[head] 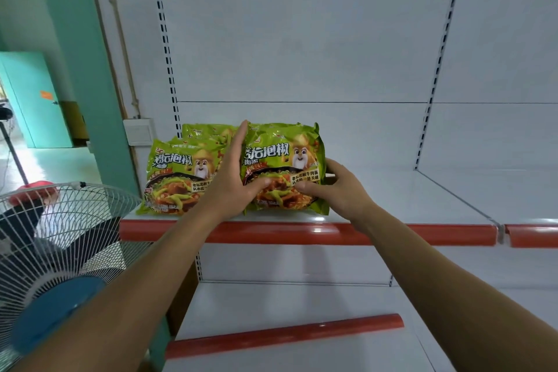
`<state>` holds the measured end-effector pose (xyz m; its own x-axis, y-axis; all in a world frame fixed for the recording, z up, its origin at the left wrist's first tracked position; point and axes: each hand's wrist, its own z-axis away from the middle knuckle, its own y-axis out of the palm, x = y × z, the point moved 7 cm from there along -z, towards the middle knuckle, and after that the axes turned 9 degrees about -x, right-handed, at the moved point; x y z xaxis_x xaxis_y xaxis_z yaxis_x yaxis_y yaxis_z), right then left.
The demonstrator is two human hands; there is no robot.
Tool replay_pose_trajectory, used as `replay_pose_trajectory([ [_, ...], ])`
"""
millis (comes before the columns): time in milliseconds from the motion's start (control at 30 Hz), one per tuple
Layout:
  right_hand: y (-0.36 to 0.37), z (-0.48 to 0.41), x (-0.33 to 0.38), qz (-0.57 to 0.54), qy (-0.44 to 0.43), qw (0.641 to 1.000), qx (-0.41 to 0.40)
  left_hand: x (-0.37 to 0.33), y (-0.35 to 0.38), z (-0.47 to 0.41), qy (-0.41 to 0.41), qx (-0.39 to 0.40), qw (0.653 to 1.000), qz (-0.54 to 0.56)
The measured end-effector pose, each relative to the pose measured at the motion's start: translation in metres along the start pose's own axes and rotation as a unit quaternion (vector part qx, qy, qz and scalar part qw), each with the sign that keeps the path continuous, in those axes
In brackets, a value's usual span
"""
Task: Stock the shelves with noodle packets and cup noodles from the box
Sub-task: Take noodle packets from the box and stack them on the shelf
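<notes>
Head view, one frame; all places given against the upper shelf (407, 199)

- Upper shelf: white deck, red strip along its front edge, white slotted back panel behind it
- Held packet (287, 166): green noodle packet, printed face toward the camera, bottom edge at the front of the upper shelf just behind the red strip, left of the shelf's middle; a second green edge shows behind its top, cannot tell whether that is a separate packet
- Left hand (232, 178): on the held packet's left edge; fingers straight and pointing up along that edge, thumb bent across the lower front of the wrapper; it grips the packet
- Right hand (335, 187): on the held packet's right edge; fingers curled round the edge toward the back, thumb pressed on the lower front; it grips the packet
- Stocked packets (178, 178): same green print, at the left end of the upper shelf, just beside the held packet with the left hand between them; another green packet (205, 131) shows behind them, against the back panel
- Lower shelf (302, 305): white, red front strip, below the upper shelf
- Fan (45, 251): white wire guard, blue hub, left of and below the upper shelf's left end
- Box: not in view
</notes>
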<state>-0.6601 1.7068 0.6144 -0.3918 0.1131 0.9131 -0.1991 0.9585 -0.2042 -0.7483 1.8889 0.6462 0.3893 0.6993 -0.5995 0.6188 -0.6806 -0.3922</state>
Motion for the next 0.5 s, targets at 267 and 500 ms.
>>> replay_pose_trajectory([
  [267,0.009,0.002,-0.018,0.083,0.014,0.996,0.001,0.017,0.01,0.002,-0.009,0.059,0.991,-0.117],
  [500,0.023,-0.004,-0.012,0.143,-0.011,0.99,-0.02,0.013,-0.003,-0.001,0.093,0.019,0.974,-0.208],
])
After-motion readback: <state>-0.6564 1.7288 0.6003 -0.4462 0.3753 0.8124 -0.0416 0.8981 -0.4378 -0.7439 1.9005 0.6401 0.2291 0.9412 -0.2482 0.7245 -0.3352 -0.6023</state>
